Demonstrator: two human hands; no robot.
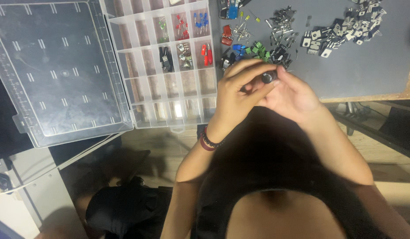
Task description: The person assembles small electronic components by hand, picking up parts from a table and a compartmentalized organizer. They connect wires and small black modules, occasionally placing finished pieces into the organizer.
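Both hands, left hand [238, 90] and right hand [291, 95], are pinching a small, light, rigid black capacitor [269, 77] by its sides, fingers closed narrowly, loose parts [275, 48] lying at twelve o'clock.

The fingers [251, 71] of both hands meet around a small round part [269, 77]. The left hand [238, 95] is on the left of it and the right hand [290, 94] is on the right, and they touch.

Left of the fingers lies an open sorting box [167, 95] with many little cells. Some cells hold small parts. Its flat lid [59, 71] lies further left.

Just behind the fingers, on the table [368, 66], is a pile of small parts [258, 46]. Behind and to the right, further off, lies another pile of parts [346, 31].
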